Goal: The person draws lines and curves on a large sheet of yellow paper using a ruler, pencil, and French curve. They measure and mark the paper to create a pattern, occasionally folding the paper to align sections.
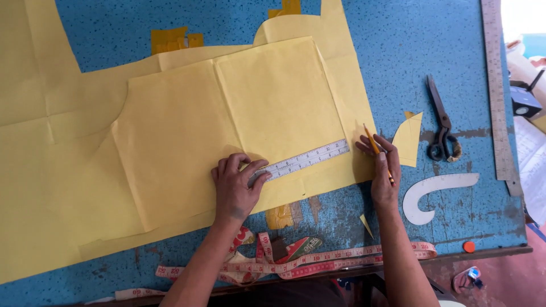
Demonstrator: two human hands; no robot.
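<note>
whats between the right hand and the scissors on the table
In the head view, a small yellow paper offcut lies on the blue table between the right hand, which holds a pencil, and the black scissors.

Two bare forearms, no sleeves; left hand [236, 185], right hand [382, 170], no rings or watch

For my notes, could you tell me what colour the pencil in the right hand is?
Yellow-orange; the head view shows the pencil.
</note>
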